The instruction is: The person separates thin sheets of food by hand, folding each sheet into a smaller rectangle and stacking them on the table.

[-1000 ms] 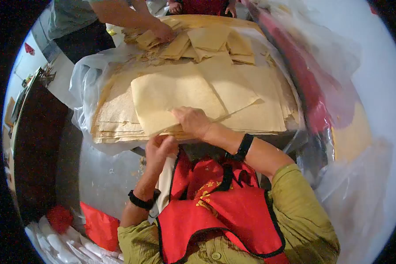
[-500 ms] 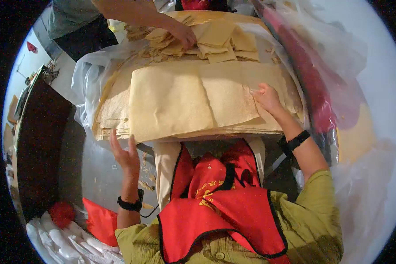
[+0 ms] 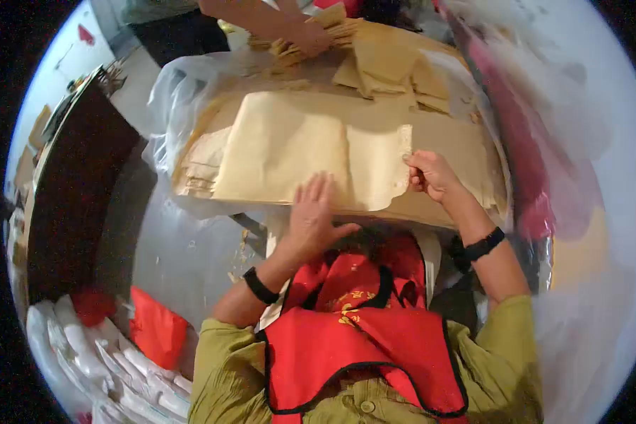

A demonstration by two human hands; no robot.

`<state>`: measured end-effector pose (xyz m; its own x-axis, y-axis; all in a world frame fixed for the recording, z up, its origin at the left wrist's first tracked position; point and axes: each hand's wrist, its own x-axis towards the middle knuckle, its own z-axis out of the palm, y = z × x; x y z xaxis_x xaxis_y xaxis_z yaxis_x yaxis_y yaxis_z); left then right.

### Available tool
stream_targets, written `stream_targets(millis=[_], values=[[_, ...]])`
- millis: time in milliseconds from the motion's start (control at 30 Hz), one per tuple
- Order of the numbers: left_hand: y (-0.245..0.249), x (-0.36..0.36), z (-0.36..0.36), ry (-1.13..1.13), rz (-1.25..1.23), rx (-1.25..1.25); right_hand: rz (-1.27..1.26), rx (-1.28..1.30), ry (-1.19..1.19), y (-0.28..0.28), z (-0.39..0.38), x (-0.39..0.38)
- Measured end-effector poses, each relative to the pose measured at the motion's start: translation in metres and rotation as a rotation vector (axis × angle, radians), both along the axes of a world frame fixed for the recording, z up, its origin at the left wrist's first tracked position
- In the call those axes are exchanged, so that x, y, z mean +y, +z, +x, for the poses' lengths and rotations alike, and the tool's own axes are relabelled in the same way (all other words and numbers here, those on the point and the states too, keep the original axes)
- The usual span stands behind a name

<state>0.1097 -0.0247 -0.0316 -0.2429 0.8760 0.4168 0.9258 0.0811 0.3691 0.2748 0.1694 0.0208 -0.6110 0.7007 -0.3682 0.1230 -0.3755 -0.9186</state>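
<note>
A large pale yellow sheet (image 3: pixel 283 145) lies folded over on a stack of similar sheets (image 3: pixel 459 159). My right hand (image 3: pixel 431 175) pinches the right edge of the top sheet, which curls up there. Near the middle of the front edge, my left hand (image 3: pixel 314 219) rests on the sheet with its fingers spread and its thumb pointing right. The layered edges of the stack show at the left.
Across the table, another person's hand (image 3: pixel 309 39) is at a pile of small cut pieces (image 3: pixel 332 32). More square pieces (image 3: pixel 385 60) lie at the back. Clear plastic (image 3: pixel 169 106) hangs over the left side. White bags (image 3: pixel 113 360) are at lower left.
My left hand has moved right, from the front left corner onto the sheet. The sheet's right edge is now lifted and curled in my right hand. The other person's hand has gathered pieces.
</note>
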Motion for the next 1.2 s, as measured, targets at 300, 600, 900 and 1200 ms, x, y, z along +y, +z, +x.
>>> stream_targets(millis=[300, 600, 900, 1200], values=[[-0.011, 0.022, -0.02, -0.022, 0.652, -1.189, 0.5, 0.087, 0.254, 0.046, -0.102, -0.075], [-0.01, -0.029, -0.069, 0.316, 0.476, -1.83, 1.499, -0.644, 0.549, -0.026, -0.169, -0.074], [0.022, -0.077, -0.093, 0.44, 0.304, -0.679, 1.523, -0.699, 0.483, -0.036, -0.172, -0.063], [0.028, -0.024, -0.186, 0.023, 0.092, -0.02, 1.65, -0.368, 0.381, -0.025, -0.166, -0.07]])
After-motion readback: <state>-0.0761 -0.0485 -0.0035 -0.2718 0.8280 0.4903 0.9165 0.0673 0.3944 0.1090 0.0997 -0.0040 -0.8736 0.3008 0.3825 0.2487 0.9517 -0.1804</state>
